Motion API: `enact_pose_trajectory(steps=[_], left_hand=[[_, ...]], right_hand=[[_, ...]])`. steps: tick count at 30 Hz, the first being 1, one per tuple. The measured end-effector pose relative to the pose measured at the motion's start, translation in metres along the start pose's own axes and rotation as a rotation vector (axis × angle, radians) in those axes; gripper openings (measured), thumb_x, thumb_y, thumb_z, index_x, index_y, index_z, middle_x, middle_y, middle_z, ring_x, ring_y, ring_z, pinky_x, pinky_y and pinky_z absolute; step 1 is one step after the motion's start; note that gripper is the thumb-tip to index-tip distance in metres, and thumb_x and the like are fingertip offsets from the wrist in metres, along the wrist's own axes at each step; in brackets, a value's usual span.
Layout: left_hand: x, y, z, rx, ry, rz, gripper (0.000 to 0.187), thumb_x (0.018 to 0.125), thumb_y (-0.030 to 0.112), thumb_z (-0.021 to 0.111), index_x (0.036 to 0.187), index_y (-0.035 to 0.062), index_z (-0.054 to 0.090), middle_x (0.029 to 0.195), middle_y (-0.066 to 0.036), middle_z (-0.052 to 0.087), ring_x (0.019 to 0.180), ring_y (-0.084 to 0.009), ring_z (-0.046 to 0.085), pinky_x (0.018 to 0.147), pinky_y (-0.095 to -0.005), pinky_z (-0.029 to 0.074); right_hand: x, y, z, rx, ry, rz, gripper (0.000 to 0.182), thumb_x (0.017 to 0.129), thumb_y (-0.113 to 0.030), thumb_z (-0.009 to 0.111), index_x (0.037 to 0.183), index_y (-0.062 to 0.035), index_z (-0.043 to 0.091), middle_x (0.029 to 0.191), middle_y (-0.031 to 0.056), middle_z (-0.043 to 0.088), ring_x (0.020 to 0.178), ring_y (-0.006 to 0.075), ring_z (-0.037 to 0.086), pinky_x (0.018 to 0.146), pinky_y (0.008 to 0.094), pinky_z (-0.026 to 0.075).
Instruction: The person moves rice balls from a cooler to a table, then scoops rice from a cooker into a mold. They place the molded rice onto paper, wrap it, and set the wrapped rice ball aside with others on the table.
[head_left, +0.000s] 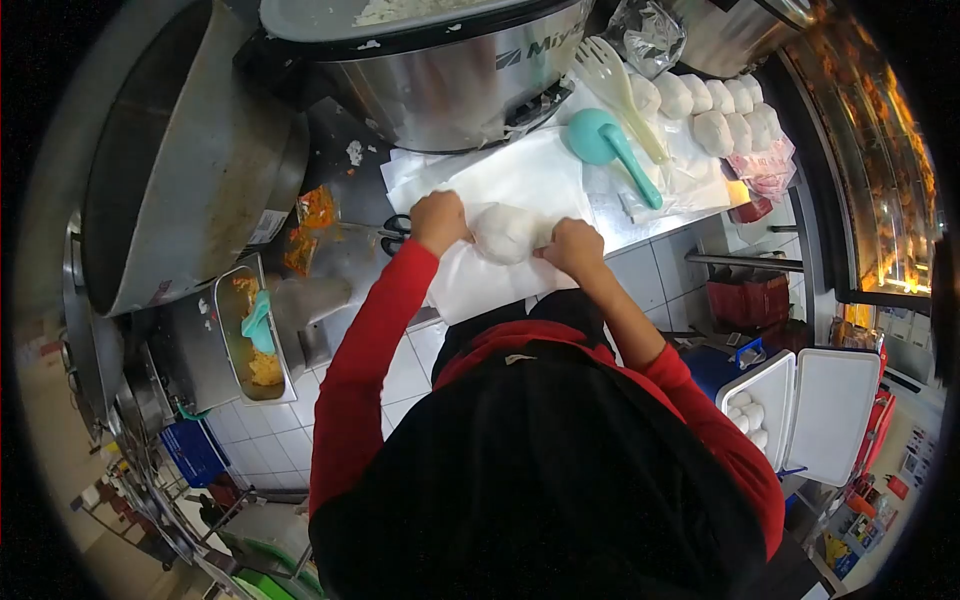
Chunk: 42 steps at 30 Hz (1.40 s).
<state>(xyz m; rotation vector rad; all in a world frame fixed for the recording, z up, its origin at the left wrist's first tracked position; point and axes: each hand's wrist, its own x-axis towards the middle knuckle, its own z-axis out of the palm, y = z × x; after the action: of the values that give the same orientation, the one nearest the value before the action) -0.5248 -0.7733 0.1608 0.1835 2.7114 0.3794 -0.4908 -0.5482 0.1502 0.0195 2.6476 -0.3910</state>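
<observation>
A rounded white paper-wrapped bundle (503, 232) lies in front of me on a stack of white paper sheets (545, 165). At its left side my left hand (438, 222) is closed, fingers curled on the edge of the wrapping paper. My right hand (572, 248) pinches the paper at the bundle's right side. What is inside the wrapping is hidden. Close to my left hand, partly behind it, are dark-handled scissors (394, 232). Beyond my right hand lie a turquoise scoop (598, 138) and a pale fork-shaped server (628, 98).
A large rice cooker (430, 95) stands at the back, and a big metal pot (195, 170) at left. Several wrapped bundles (712, 132) sit back right. A food tray (288, 370) is at lower left. An open cooler (835, 415) stands at right, near a lit display case (875, 150).
</observation>
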Motion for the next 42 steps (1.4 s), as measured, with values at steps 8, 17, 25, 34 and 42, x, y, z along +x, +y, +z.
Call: enact_pose_trajectory(steps=[8, 17, 25, 34, 42], left_hand=[[0.011, -0.010, 0.016, -0.186, 0.203, 0.324, 0.030, 0.051, 0.009, 0.079, 0.070, 0.0048, 0.057, 0.079, -0.010, 0.061, 0.079, -0.0307, 0.060, 0.066, -0.0391, 0.046], [-0.072, 0.020, 0.091, -0.496, 0.832, 0.160, 0.018, 0.076, -0.004, 0.062, 0.094, -0.0028, 0.066, 0.100, -0.013, 0.062, 0.091, -0.0272, 0.061, 0.080, -0.0344, 0.050], [-0.055, -0.014, 0.047, -0.620, 0.211, 0.116, 0.014, 0.075, 0.010, 0.069, 0.067, -0.0009, 0.066, 0.083, -0.008, 0.059, 0.078, -0.0238, 0.060, 0.068, -0.0345, 0.049], [-0.010, -0.030, 0.033, -0.325, 0.237, 0.587, 0.067, 0.056, 0.002, 0.077, 0.117, 0.0031, 0.050, 0.110, -0.014, 0.053, 0.099, -0.0308, 0.053, 0.086, -0.0360, 0.044], [-0.047, -0.001, 0.086, -1.265, 0.128, 0.423, 0.056, 0.068, -0.013, 0.060, 0.118, 0.0026, 0.039, 0.114, -0.008, 0.046, 0.111, -0.0175, 0.046, 0.097, -0.0281, 0.035]], right_hand=[[0.006, -0.002, 0.008, 0.027, 0.210, -0.189, 0.026, 0.060, -0.024, 0.075, 0.071, -0.0049, 0.061, 0.079, 0.0156, 0.062, 0.073, 0.0314, 0.064, 0.063, 0.0446, 0.051], [-0.033, -0.020, 0.042, 0.256, 0.218, -0.392, 0.053, 0.067, 0.001, 0.053, 0.113, 0.0225, 0.042, 0.099, 0.0286, 0.047, 0.094, 0.0397, 0.052, 0.083, 0.0389, 0.048], [-0.040, -0.032, 0.041, 0.256, 0.146, -0.332, 0.071, 0.065, 0.003, 0.052, 0.126, 0.0264, 0.023, 0.110, 0.0314, 0.038, 0.103, 0.0418, 0.044, 0.088, 0.0383, 0.046], [-0.038, -0.038, 0.035, 0.365, 0.083, -0.209, 0.071, 0.066, 0.001, 0.054, 0.129, 0.0199, 0.029, 0.116, 0.0292, 0.039, 0.110, 0.0411, 0.043, 0.096, 0.0385, 0.040], [-0.036, -0.018, 0.039, 0.923, 0.241, -0.462, 0.087, 0.063, -0.021, 0.077, 0.129, 0.0113, 0.030, 0.123, 0.0286, 0.038, 0.118, 0.0372, 0.042, 0.099, 0.0353, 0.038]])
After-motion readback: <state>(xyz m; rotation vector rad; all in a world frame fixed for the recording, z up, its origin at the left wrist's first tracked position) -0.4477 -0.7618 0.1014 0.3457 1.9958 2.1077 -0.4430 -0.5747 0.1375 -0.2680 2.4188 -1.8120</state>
